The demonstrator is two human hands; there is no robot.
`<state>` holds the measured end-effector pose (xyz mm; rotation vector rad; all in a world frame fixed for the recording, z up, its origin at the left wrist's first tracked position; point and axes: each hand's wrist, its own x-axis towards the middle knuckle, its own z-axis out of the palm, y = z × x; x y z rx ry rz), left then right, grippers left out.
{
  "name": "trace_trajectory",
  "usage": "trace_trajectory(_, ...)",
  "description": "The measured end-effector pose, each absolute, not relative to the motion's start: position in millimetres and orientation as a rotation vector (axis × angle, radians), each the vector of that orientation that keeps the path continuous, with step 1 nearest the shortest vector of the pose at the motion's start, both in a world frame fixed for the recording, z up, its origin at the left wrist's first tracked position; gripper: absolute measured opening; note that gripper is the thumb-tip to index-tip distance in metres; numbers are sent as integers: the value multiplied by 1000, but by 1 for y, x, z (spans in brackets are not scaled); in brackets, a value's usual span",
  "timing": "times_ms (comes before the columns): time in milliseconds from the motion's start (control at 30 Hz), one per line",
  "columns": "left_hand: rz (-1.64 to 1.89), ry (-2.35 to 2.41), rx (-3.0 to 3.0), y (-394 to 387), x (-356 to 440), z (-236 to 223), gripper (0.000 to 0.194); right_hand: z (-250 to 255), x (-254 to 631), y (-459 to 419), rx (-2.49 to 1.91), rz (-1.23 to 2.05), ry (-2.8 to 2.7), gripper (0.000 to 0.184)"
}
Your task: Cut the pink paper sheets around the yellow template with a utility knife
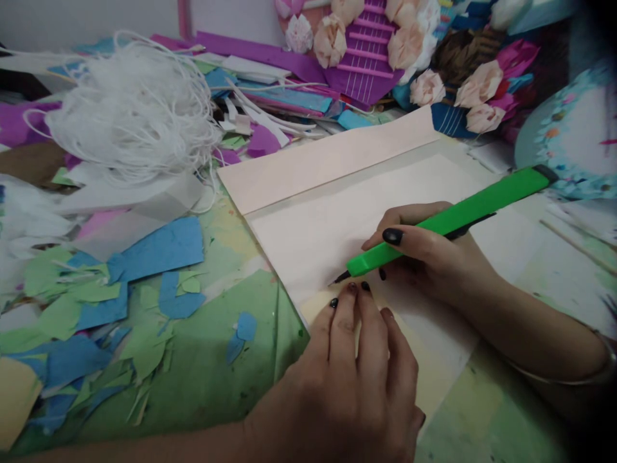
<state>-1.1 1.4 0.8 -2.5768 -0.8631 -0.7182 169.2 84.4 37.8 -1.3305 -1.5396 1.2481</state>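
My right hand (pixel 429 251) is closed in a writing grip around a green pen (pixel 453 215) with a dark pointed tip. The tip touches or hovers just over a large white sheet (pixel 299 238), beside the edge of a pale yellow piece of paper (pixel 436 366). My left hand (pixel 357 360) lies over the yellow paper, its fingers stretched out and pressing it onto the sheet close to the pen tip. A pale pink folded strip (pixel 332 161) runs along the far edge of the white sheet.
A tangle of white cord (pixel 135 109) lies at the back left. Blue scraps (pixel 164 247) and green scraps (pixel 60 315) cover the left side. Paper flowers on a purple guitar shape (pixel 369 48) stand at the back, and a round light-blue decorated piece (pixel 554 135) at the right.
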Motion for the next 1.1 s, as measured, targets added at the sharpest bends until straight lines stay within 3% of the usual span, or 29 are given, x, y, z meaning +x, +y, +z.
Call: trace_trajectory(1100,-718,-867,-2589,1,-1,0,47,33,173,87,-1287,1247,-1497,24)
